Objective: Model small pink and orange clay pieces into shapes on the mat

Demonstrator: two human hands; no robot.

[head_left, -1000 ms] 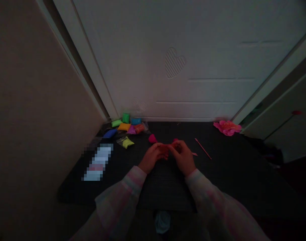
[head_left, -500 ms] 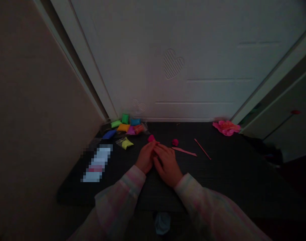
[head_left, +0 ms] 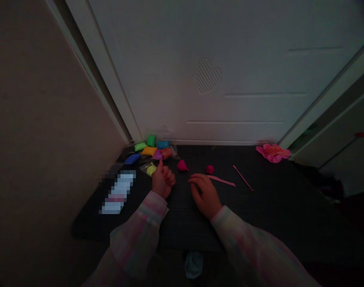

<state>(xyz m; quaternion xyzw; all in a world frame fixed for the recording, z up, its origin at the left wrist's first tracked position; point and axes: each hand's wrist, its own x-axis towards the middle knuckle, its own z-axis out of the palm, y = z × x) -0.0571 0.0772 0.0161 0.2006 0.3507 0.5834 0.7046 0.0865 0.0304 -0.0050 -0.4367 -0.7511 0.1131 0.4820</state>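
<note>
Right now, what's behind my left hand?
Behind your left hand, a clear plastic bag with a yellow-green lump shows in part; its right side is covered by the hand, so unseen.

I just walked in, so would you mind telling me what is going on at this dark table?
A person works with two bare hands over the table. The left hand is curled beside the yellow packet, and the right hand is loosely bent near a pink strip; whether either holds anything is too dim to tell. Two deep-pink pieces, one teardrop-shaped and one round, lie beyond the hands, with a thin pink stick to the right.
</note>
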